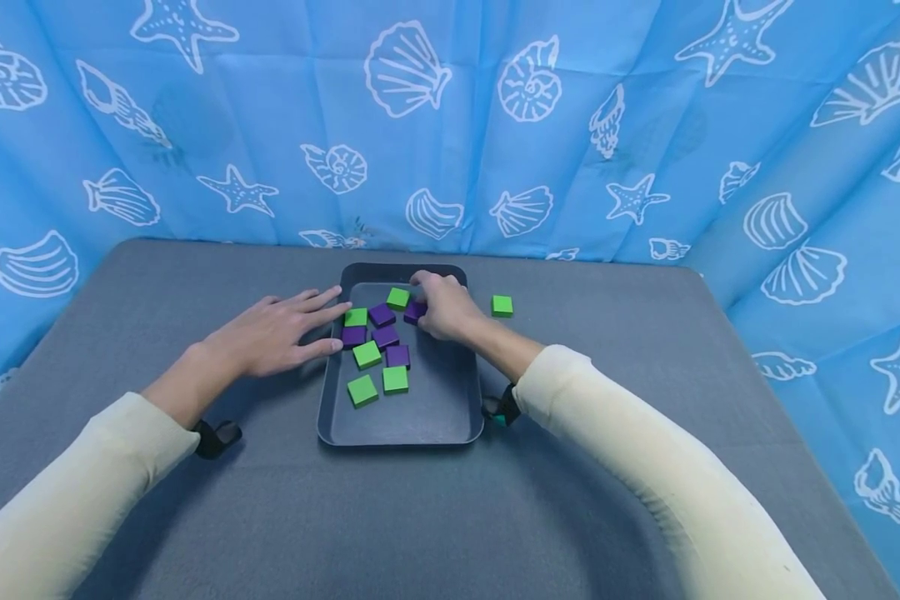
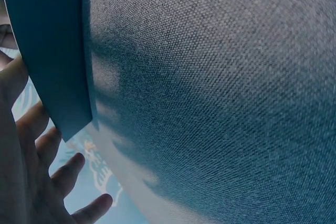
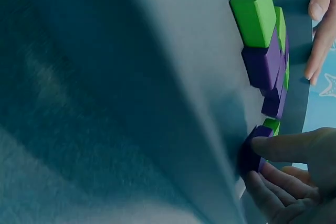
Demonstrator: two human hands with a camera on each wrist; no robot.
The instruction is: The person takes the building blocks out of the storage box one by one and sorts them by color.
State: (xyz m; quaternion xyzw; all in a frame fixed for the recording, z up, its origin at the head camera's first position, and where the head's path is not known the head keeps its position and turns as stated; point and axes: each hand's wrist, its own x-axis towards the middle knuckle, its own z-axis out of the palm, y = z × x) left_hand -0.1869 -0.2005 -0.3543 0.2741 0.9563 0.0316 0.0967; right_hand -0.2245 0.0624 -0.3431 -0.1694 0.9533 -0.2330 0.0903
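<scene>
A dark baking tray [image 1: 438, 408] lies on the table, with several green and purple square blocks gathered in its left half. In the tray's upper part my right hand [image 1: 450, 308] pinches a purple block [image 3: 251, 153] between thumb and fingers, low over the tray floor. Spread, fairly straight fingers of my left hand [image 1: 277, 337] rest at the tray's left rim. Close to the left fingertips are a green block [image 1: 356, 317] and a purple block [image 1: 354, 337]. Near the held block sits another green block [image 1: 398, 298].
One green block [image 1: 502, 306] lies on the table just right of the tray. Grey cloth covers the table [image 1: 270, 500]. A blue curtain [image 1: 450, 125] with white sea shells and starfish hangs behind it and along the right side.
</scene>
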